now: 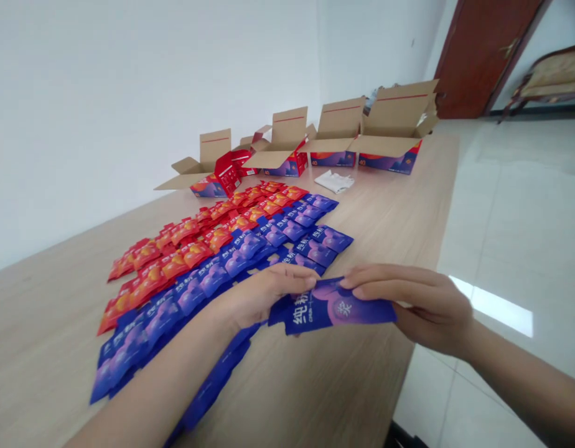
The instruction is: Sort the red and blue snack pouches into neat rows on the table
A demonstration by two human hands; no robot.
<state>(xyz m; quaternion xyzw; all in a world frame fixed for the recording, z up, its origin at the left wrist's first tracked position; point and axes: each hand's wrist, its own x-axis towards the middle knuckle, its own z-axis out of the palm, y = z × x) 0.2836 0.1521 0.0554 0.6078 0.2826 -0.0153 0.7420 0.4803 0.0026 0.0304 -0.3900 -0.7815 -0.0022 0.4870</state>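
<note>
My left hand (269, 295) and my right hand (409, 305) both grip a blue-purple foil sachet (331, 308) above the table, one at each end. The sachet is flat and printed with white characters. Below my left forearm, rows of matching blue sachets (250, 246) lie overlapping on the wooden table (338, 373). Rows of red-orange sachets (194, 239) lie beside them, farther left. A few more blue sachets (213, 386) lie under my left forearm, partly hidden.
Several open cardboard boxes (287, 152) with printed purple and red sides stand along the far table edge. A folded white cloth (334, 182) lies in front of them. The table's right edge drops to a tiled floor (511, 211). A brown door (483, 56) and a chair (549, 74) stand beyond.
</note>
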